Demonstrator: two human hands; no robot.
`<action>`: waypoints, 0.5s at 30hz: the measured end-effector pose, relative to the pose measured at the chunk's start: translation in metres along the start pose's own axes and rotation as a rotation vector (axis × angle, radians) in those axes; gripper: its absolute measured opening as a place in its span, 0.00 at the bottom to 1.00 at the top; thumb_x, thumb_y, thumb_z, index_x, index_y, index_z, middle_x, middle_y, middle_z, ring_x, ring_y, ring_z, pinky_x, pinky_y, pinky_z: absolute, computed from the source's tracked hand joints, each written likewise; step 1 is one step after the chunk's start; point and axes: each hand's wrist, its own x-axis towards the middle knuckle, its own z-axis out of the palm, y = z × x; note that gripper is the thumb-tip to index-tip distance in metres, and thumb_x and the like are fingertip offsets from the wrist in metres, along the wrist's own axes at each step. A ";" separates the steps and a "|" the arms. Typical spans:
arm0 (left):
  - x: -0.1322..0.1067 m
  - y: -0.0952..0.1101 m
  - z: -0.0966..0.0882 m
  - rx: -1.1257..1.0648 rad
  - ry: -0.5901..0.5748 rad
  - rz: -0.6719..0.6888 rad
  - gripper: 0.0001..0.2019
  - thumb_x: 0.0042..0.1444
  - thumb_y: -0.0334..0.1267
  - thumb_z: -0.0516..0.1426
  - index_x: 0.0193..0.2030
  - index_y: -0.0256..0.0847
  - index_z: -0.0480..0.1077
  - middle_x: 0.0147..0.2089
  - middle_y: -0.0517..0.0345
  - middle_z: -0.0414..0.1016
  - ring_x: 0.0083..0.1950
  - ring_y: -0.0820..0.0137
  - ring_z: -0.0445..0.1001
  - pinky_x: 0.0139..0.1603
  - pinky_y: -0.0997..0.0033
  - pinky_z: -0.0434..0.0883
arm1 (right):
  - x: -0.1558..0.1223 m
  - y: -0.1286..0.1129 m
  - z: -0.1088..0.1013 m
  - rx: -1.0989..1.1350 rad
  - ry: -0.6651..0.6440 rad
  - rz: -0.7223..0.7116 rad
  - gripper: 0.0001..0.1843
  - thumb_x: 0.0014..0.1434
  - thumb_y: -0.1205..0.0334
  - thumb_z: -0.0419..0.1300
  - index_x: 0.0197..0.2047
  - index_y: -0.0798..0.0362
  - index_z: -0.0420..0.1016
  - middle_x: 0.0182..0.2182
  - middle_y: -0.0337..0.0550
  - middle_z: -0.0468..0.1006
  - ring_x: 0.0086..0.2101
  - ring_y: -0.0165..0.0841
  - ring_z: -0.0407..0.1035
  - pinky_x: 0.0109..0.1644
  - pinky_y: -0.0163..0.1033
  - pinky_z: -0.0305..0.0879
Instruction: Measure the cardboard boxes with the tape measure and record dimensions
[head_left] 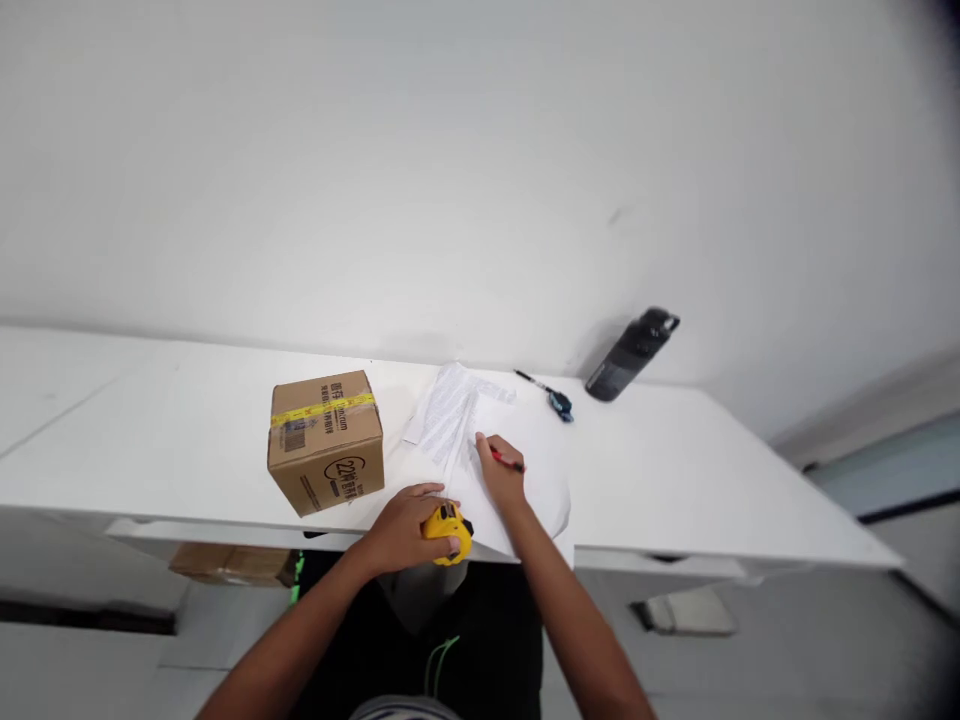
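Note:
My left hand (405, 528) is wrapped round a yellow tape measure (448, 531) at the near edge of the white table (675, 480). My right hand (499, 472) grips a red pen (508, 461) with its tip on white printed paper sheets (457, 420) lying in front of me. A brown cardboard box (325, 440) with a yellow tape strip stands just left of my left hand.
A dark water bottle (631, 354) leans against the wall at the back right. A black pen and a small blue object (559, 402) lie beside it. Another cardboard box (229, 563) sits under the table on the left.

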 end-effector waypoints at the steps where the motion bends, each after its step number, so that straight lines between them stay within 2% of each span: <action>1: -0.002 0.000 0.002 -0.012 0.021 -0.006 0.23 0.49 0.49 0.63 0.52 0.44 0.75 0.57 0.53 0.75 0.66 0.56 0.63 0.63 0.61 0.62 | -0.001 0.003 0.001 -0.030 0.025 -0.076 0.18 0.61 0.48 0.50 0.31 0.52 0.72 0.31 0.44 0.73 0.34 0.35 0.67 0.41 0.41 0.63; 2: -0.005 0.002 0.004 -0.028 0.049 -0.009 0.22 0.47 0.49 0.64 0.49 0.43 0.76 0.56 0.51 0.75 0.63 0.55 0.66 0.61 0.61 0.64 | -0.001 0.006 0.002 -0.062 0.040 -0.129 0.18 0.60 0.49 0.50 0.38 0.53 0.74 0.37 0.47 0.74 0.37 0.37 0.67 0.43 0.42 0.64; 4: -0.013 0.007 0.004 -0.076 0.139 0.010 0.21 0.46 0.49 0.64 0.45 0.41 0.76 0.51 0.50 0.77 0.55 0.56 0.72 0.56 0.61 0.67 | 0.002 0.010 0.005 -0.113 0.071 -0.151 0.22 0.59 0.52 0.51 0.51 0.55 0.70 0.47 0.54 0.70 0.39 0.38 0.67 0.45 0.45 0.65; 7: -0.031 0.020 -0.006 -0.142 0.383 0.175 0.22 0.49 0.51 0.62 0.48 0.42 0.72 0.46 0.52 0.78 0.49 0.60 0.74 0.54 0.62 0.68 | 0.001 -0.002 0.008 -0.040 0.079 -0.118 0.30 0.57 0.51 0.53 0.60 0.56 0.60 0.59 0.61 0.60 0.40 0.38 0.68 0.47 0.48 0.66; 9: -0.046 0.028 -0.018 -0.123 0.591 0.363 0.23 0.52 0.54 0.60 0.51 0.44 0.68 0.48 0.52 0.77 0.51 0.60 0.73 0.58 0.59 0.65 | -0.014 -0.024 0.007 0.113 -0.081 -0.084 0.31 0.58 0.48 0.55 0.61 0.54 0.59 0.58 0.59 0.64 0.42 0.39 0.69 0.45 0.48 0.68; 11: -0.060 0.033 -0.032 -0.060 0.780 0.522 0.26 0.53 0.56 0.60 0.54 0.47 0.64 0.50 0.52 0.77 0.54 0.59 0.72 0.62 0.56 0.62 | -0.040 -0.053 0.006 0.300 -0.418 -0.077 0.29 0.59 0.42 0.55 0.58 0.50 0.64 0.52 0.54 0.72 0.43 0.41 0.71 0.44 0.49 0.70; 12: -0.066 0.034 -0.039 -0.024 0.853 0.567 0.27 0.53 0.57 0.60 0.56 0.48 0.62 0.51 0.52 0.76 0.56 0.59 0.71 0.63 0.54 0.60 | -0.055 -0.067 0.007 0.363 -0.495 -0.113 0.32 0.57 0.38 0.55 0.58 0.49 0.65 0.49 0.52 0.74 0.43 0.43 0.72 0.44 0.50 0.70; 15: -0.080 0.036 -0.055 0.094 0.959 0.558 0.30 0.55 0.56 0.59 0.60 0.47 0.57 0.57 0.51 0.73 0.64 0.57 0.63 0.67 0.51 0.57 | -0.097 -0.103 0.017 0.411 -0.504 -0.194 0.38 0.48 0.30 0.59 0.56 0.45 0.69 0.43 0.48 0.77 0.45 0.45 0.72 0.45 0.51 0.71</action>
